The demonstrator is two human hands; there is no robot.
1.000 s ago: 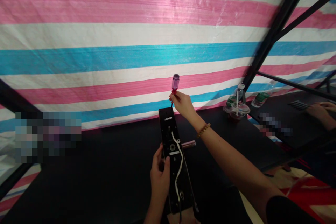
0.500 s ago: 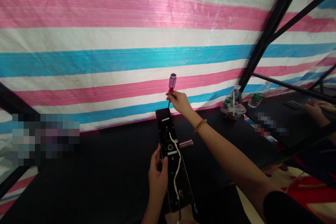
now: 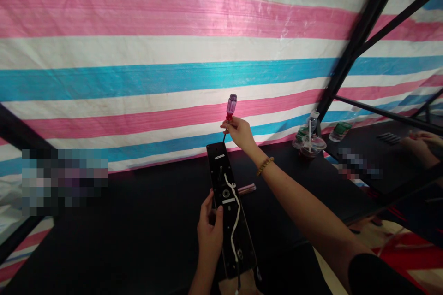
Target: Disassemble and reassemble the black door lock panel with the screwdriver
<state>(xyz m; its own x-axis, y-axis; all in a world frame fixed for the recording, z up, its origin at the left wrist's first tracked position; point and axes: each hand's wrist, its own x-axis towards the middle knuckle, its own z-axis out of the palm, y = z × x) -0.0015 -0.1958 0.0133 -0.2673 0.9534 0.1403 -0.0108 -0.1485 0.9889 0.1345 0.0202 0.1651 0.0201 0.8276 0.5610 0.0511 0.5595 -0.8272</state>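
Note:
A long black panel (image 3: 226, 221) lies lengthwise in front of me, with a white cable (image 3: 237, 214) running along its face. My left hand (image 3: 210, 228) grips the panel's left edge, thumb on top. My right hand (image 3: 238, 132) is above the panel's far end, its fingers closed round the shaft of a screwdriver (image 3: 231, 105) with a clear purple handle and red collar. The screwdriver stands nearly upright, its tip at the panel's far right corner. Beside the panel's right edge lies a pinkish stick-like object (image 3: 247, 189) on the black table (image 3: 138, 230).
A plastic cup with a straw (image 3: 312, 145) and clear bottles (image 3: 313, 122) stand at the back right. Another person's hands (image 3: 420, 143) are over a second black table (image 3: 367, 147) at the far right. Black frame bars and a striped sheet rise behind.
The screwdriver's handle has tilted slightly to the right in my right hand. The whole view has shifted a little; my left hand keeps its hold on the panel.

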